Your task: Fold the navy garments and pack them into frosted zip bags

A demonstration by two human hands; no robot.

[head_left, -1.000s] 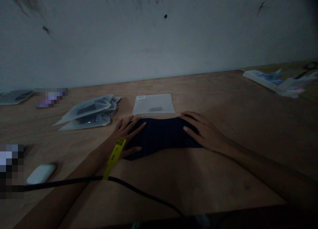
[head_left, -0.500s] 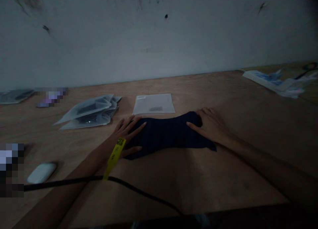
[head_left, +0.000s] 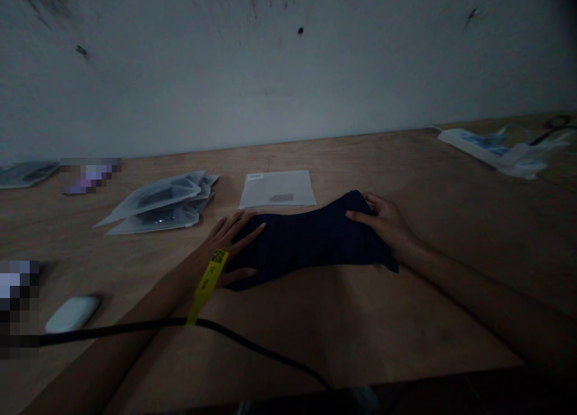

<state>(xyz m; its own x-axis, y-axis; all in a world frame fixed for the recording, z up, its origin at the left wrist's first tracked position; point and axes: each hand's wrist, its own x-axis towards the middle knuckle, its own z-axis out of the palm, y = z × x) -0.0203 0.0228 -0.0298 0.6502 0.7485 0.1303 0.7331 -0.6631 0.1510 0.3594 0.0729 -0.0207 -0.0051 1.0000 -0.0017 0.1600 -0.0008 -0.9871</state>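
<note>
A dark navy piece of cloth (head_left: 306, 238) lies stretched sideways across the wooden table in front of me; I cannot tell what garment or item it is. Spread flat on its left end is my left hand (head_left: 234, 244), fingers apart. My right hand (head_left: 383, 223) pinches the cloth's right end, thumb on top and the other fingers behind and under it. That end is lifted a little off the table. Just beyond the cloth sits a flat white plastic packet (head_left: 279, 188) with a small label and a printed patch.
Clear zip bags (head_left: 157, 202) with dark contents lie left of the packet. A white rounded case (head_left: 73, 314) is at near left. A black cable (head_left: 252, 348) with a yellow tag (head_left: 210, 283) crosses in front. A white power strip (head_left: 473, 148) stands at far right, by the wall (head_left: 270, 72).
My right hand has gone from resting on the cloth's right end to gripping and raising it slightly. My left hand has stayed in place.
</note>
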